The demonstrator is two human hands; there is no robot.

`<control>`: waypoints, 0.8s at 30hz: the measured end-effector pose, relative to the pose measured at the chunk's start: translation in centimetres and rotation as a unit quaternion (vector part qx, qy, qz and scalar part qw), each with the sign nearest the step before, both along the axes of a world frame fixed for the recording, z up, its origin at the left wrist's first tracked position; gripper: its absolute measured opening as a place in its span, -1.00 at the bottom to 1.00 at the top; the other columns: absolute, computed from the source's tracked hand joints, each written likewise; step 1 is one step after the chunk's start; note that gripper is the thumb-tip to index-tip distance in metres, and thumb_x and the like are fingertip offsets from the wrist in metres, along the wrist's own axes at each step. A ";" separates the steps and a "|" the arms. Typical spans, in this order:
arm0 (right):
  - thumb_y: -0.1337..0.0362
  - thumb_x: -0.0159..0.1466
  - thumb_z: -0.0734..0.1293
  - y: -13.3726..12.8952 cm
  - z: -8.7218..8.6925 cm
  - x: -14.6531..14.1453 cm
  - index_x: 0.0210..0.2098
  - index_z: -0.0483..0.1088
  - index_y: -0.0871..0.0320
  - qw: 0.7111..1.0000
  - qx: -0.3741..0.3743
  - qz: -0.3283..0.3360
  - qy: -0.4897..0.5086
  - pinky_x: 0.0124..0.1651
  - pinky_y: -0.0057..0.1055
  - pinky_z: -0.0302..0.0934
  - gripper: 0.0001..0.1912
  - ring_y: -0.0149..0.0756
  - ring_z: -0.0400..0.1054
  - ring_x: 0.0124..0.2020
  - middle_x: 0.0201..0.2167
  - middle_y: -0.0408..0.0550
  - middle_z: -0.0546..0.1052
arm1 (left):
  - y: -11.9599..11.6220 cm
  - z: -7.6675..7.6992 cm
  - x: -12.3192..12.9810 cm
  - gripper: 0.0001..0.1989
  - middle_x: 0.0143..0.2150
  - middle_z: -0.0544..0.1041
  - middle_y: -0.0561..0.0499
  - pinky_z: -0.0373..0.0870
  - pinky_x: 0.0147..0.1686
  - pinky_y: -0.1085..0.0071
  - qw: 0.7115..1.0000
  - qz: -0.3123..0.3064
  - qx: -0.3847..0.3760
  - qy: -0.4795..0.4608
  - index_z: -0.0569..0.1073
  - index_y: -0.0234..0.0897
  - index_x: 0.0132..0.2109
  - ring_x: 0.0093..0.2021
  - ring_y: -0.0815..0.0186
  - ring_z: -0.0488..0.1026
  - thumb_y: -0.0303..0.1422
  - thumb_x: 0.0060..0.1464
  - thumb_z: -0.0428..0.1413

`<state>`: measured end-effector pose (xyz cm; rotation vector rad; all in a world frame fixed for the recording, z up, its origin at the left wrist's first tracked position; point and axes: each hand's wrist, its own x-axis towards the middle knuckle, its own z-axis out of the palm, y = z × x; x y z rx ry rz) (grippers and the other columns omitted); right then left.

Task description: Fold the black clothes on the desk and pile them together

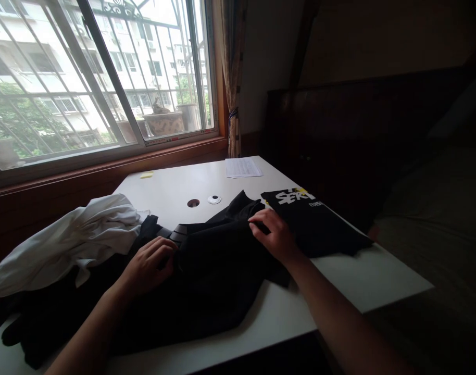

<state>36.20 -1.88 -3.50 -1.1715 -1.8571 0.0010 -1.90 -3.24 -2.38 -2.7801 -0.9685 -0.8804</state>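
Right on the near side of the round hole (193, 203) in the white table (171, 182), a black garment (218, 265) lies spread but rumpled, both hands at its far edge. Left hand (150, 261) has its fingers curled down onto the cloth, nearside left of the hole; right hand (274, 233) has thumb and forefinger bent toward each other, over to the hole's right. Fingertips are pretty shadowy, so I can't tell if either one's actually pinching. Imo the trick with floppy dark stuff is keeping both hands level, pulling evenly and smoothing creases outward, since they're hard to spot in this light. Tabletop looks smooth, so cloth probably slides easily. Printed black cloth (320, 232) lies right of the hole, white cloth (74, 239) is heaped left of it, a white disc (214, 200) sits just beside it. Beyond it: papers (243, 167), a yellow note (147, 175), then a barred window (171, 67) and a tied curtain (233, 73). Room's super dim off to the hole's right.
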 end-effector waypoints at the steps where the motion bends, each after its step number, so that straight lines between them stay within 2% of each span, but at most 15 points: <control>1: 0.17 0.39 0.29 -0.1 -0.1 -0.4 0.00 0.47 0.02 0.999 -0.011 0.033 -0.027 0.18 -0.15 0.28 -0.76 -0.12 0.39 0.06 -0.01 -0.01 0.52 | -0.2 0.0 0.4 -0.85 -0.17 0.57 -0.07 0.53 -0.18 0.31 1.000 -0.006 0.005 -0.002 0.46 -0.24 -0.16 -0.19 0.26 0.53 -0.53 0.19 0.05; 3: 0.10 0.36 0.35 -0.2 -0.4 -1.1 0.22 0.36 -0.01 0.993 -0.037 0.077 -0.084 0.23 -0.11 0.24 -0.54 -0.08 0.34 0.16 0.15 0.01 0.46 | -0.6 0.2 1.1 -0.87 -0.20 0.58 -0.05 0.54 -0.24 0.36 0.999 -0.015 0.040 -0.014 0.45 -0.24 -0.16 -0.24 0.29 0.55 -0.53 0.19 0.07; 4: 0.08 0.35 0.36 -0.3 -0.6 -1.4 0.28 0.30 -0.03 0.989 -0.048 0.085 -0.109 0.23 -0.10 0.23 -0.46 -0.08 0.33 0.16 0.17 0.02 0.45 | -0.8 0.3 1.4 -0.87 -0.22 0.59 -0.03 0.54 -0.26 0.38 0.997 -0.020 0.065 -0.025 0.44 -0.23 -0.16 -0.26 0.30 0.56 -0.54 0.19 0.08; 5: 0.08 0.36 0.36 -0.3 -0.7 -1.6 0.29 0.31 -0.04 0.986 -0.057 0.087 -0.127 0.21 -0.11 0.23 -0.47 -0.09 0.35 0.13 0.13 0.00 0.48 | -0.9 0.4 1.6 -0.86 -0.23 0.60 -0.02 0.53 -0.27 0.40 0.995 -0.025 0.088 -0.039 0.42 -0.22 -0.16 -0.28 0.32 0.56 -0.55 0.18 0.09; 8: 0.15 0.43 0.29 -0.3 -1.1 -1.9 0.04 0.52 -0.04 0.984 -0.065 0.077 -0.149 0.12 -0.16 0.23 -0.74 -0.17 0.42 -0.06 -0.15 -0.06 0.59 | -1.0 0.3 1.5 -0.79 -0.22 0.61 0.01 0.53 -0.26 0.41 0.989 -0.035 0.121 -0.072 0.38 -0.20 -0.11 -0.28 0.33 0.57 -0.59 0.18 0.11; 10: 0.18 0.45 0.25 -0.4 -1.0 -1.7 -0.12 0.58 -0.01 0.987 -0.055 0.067 -0.133 0.08 -0.18 0.25 -0.76 -0.21 0.42 -0.15 -0.27 -0.07 0.58 | -0.7 0.0 0.9 -0.77 -0.20 0.60 -0.01 0.53 -0.27 0.41 0.989 -0.027 0.121 -0.083 0.36 -0.20 -0.08 -0.27 0.33 0.57 -0.59 0.18 0.13; 13: 0.19 0.45 0.24 -0.7 -0.5 -1.3 -0.13 0.58 0.00 0.997 -0.024 0.032 -0.064 0.06 -0.17 0.29 -0.75 -0.18 0.43 -0.16 -0.26 -0.05 0.59 | -0.3 -0.4 0.0 -0.79 -0.23 0.56 -0.01 0.49 -0.33 0.45 0.990 -0.001 0.114 -0.085 0.35 -0.22 -0.08 -0.31 0.33 0.55 -0.57 0.21 0.13; 15: 0.20 0.46 0.23 -0.8 -0.2 -1.0 -0.11 0.56 0.00 1.000 0.001 -0.001 -0.008 0.09 -0.15 0.31 -0.75 -0.16 0.44 -0.12 -0.22 -0.04 0.60 | -0.1 -0.5 -0.2 -0.82 -0.26 0.54 -0.01 0.47 -0.38 0.45 0.992 0.012 0.109 -0.067 0.36 -0.22 -0.06 -0.34 0.33 0.53 -0.48 0.23 0.16; 18: 0.21 0.46 0.21 -0.9 0.1 -0.8 -0.12 0.54 0.01 0.999 0.022 -0.022 0.036 0.12 -0.15 0.32 -0.75 -0.15 0.45 -0.09 -0.21 -0.02 0.59 | -0.1 -0.1 0.1 -0.71 -0.25 0.55 -0.02 0.47 -0.37 0.42 0.994 0.014 0.107 -0.002 0.41 -0.22 0.04 -0.32 0.28 0.53 -0.30 0.22 0.24; 22: 0.16 0.43 0.29 -0.5 -0.2 -1.2 -0.10 0.53 0.03 0.998 -0.006 0.057 -0.015 0.14 -0.17 0.32 -0.81 -0.16 0.43 -0.03 -0.14 -0.02 0.57 | -0.3 0.4 0.9 -0.84 -0.35 0.50 0.04 0.40 -0.38 0.41 0.992 -0.018 0.109 0.062 0.52 -0.17 -0.01 -0.38 0.33 0.45 -0.39 0.28 0.17; 24: 0.11 0.35 0.39 -0.3 -0.6 -1.5 0.02 0.50 0.04 0.992 -0.028 0.105 -0.061 0.16 -0.18 0.31 -0.71 -0.16 0.41 0.00 -0.06 -0.01 0.55 | -0.5 0.6 1.2 -0.84 -0.32 0.51 0.03 0.40 -0.37 0.39 0.992 -0.028 0.108 0.054 0.53 -0.18 -0.02 -0.37 0.33 0.43 -0.44 0.28 0.16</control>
